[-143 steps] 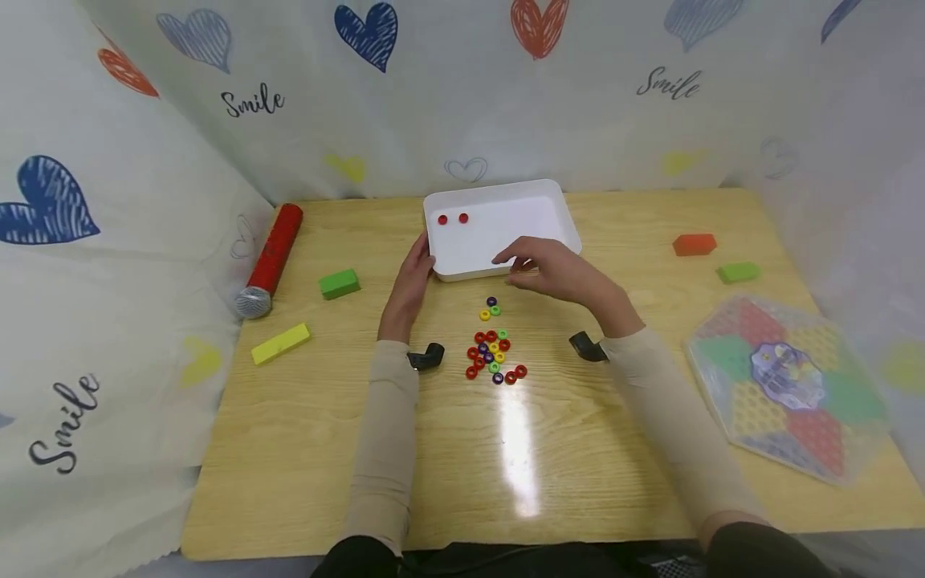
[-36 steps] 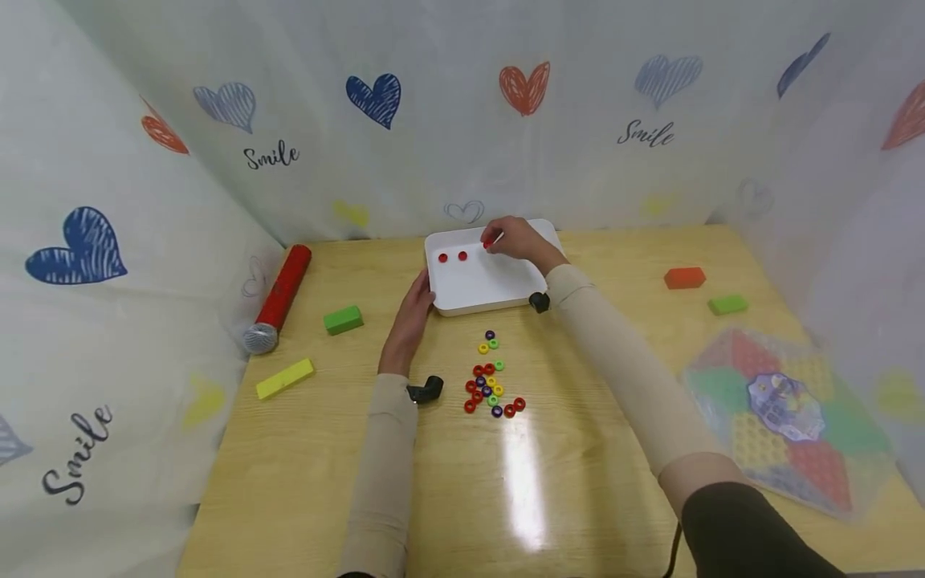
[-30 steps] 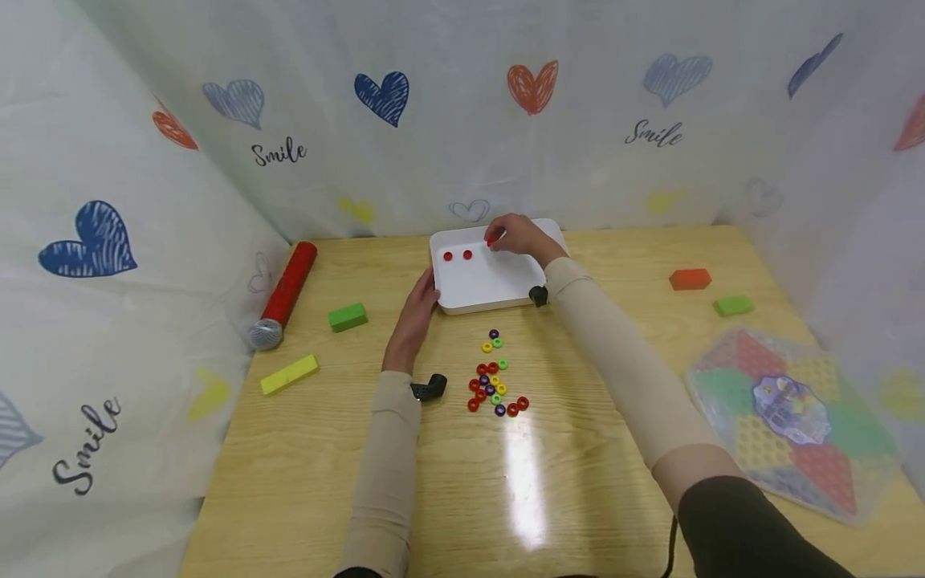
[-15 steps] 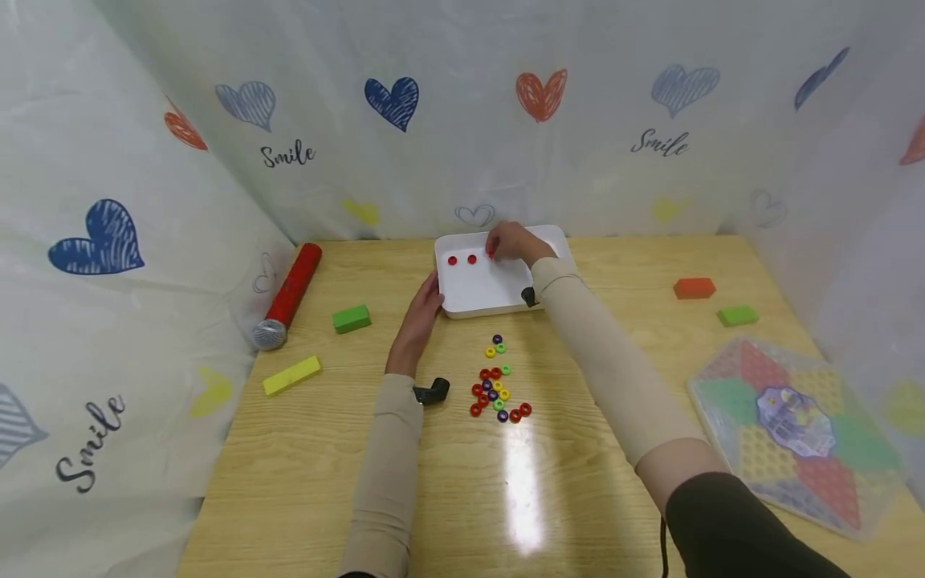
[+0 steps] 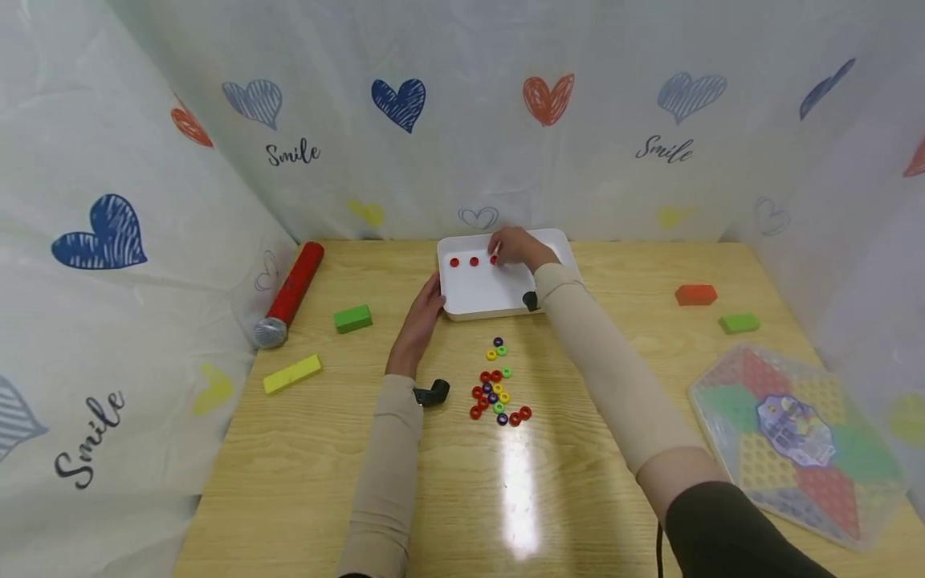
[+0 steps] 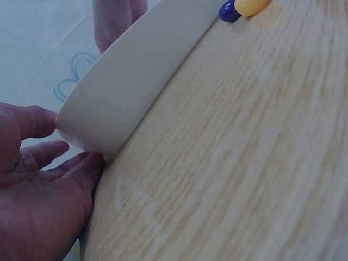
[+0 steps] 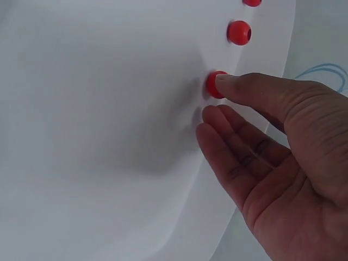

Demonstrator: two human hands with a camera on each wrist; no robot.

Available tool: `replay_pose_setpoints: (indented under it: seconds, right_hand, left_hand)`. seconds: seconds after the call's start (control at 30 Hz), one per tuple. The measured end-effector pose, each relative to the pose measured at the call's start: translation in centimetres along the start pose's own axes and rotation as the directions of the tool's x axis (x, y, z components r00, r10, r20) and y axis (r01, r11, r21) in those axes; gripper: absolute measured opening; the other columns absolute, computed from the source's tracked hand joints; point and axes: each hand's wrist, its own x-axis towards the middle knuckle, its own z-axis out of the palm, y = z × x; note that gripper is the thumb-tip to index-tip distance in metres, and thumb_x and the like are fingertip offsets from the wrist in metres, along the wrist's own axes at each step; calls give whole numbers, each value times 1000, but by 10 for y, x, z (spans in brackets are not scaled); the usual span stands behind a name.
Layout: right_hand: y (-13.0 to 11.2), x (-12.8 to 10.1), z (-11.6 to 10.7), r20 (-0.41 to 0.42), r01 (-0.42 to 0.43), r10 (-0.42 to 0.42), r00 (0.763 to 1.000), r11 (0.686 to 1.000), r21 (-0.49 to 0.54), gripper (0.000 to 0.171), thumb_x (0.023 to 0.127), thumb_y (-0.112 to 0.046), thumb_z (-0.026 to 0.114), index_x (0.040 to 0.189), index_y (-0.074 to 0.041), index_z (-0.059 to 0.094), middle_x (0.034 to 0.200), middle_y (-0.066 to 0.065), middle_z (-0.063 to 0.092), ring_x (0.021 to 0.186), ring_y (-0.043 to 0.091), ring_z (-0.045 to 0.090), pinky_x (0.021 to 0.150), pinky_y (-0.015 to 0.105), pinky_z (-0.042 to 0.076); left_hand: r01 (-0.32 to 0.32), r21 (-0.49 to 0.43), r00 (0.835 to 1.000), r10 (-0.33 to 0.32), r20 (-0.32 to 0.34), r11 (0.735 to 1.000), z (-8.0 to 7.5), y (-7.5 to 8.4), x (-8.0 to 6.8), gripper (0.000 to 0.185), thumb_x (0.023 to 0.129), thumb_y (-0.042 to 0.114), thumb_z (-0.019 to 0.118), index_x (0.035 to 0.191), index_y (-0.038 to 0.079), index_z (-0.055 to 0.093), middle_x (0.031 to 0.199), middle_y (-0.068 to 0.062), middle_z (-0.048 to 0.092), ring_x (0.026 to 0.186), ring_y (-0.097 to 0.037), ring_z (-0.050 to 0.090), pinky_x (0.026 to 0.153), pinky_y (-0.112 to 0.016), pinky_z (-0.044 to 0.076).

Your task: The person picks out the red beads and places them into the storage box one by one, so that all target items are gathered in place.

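Note:
A shallow white tray (image 5: 482, 300) lies at the back of the table. My left hand (image 5: 419, 323) holds its near left corner; in the left wrist view the thumb (image 6: 38, 120) meets the wall and the fingertips (image 6: 92, 163) lie at its base. Two red beads (image 5: 454, 262) (image 7: 239, 33) stand in a row along the tray's far side. My right hand (image 5: 516, 247) is over the tray at a third red bead (image 7: 213, 85), in line with them. Its thumb touches this bead, while the visible fingers are apart from it. The index finger may be hidden.
Loose red, yellow, green and purple ring beads (image 5: 498, 388) lie in front of the tray. To the left are a red toy microphone (image 5: 292, 289), a green block (image 5: 352, 319) and a yellow block (image 5: 292, 375). Orange (image 5: 696, 295) and green blocks (image 5: 739, 323) and a hexagonal board (image 5: 795, 441) lie right.
My right hand has moved from the tray's near edge to its far side, bringing a third red bead down onto the tray floor. My left hand stays at the corner.

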Motion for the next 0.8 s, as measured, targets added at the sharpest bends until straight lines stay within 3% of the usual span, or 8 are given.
replay_pose_setpoints:
  seconds: [0.23, 0.43, 0.7, 0.8]
  right_hand:
    - [-2, -18, 6, 19, 29, -29, 999, 1000, -6, 39, 91, -9, 65, 129, -11, 58, 129, 13, 53, 117, 28, 49, 99, 41, 45]
    - [-5, -37, 7, -41, 100, -101, 994, 995, -28, 41, 91, -10, 66, 131, -8, 57, 130, 15, 55, 118, 29, 51, 102, 42, 45]
    - [-15, -85, 6, -93, 263, -265, 960, 964, -33, 38, 90, -7, 64, 127, -4, 59, 124, 17, 60, 106, 28, 61, 92, 41, 50]
    - [-12, -102, 14, -79, 316, -318, 945, 948, -41, 36, 91, -7, 64, 127, -3, 60, 123, 16, 61, 104, 27, 62, 91, 39, 51]
  left_hand:
    - [34, 5, 999, -34, -7, 999, 0, -6, -5, 54, 104, 15, 39, 155, 24, 22, 159, 5, 22, 144, -10, 23, 118, -32, 22]
    - [43, -31, 999, -42, 12, 999, 1, 6, -10, 55, 103, 9, 38, 155, 16, 20, 160, -3, 20, 146, -15, 20, 119, -35, 19]
    - [21, -40, 999, -20, 27, 999, 4, 23, -9, 54, 104, 6, 36, 155, 11, 19, 160, -5, 20, 146, -16, 19, 119, -35, 20]
    - [27, -40, 999, -26, 31, 999, 5, 24, -8, 54, 104, 6, 36, 155, 11, 19, 160, -5, 19, 146, -15, 18, 119, -34, 20]
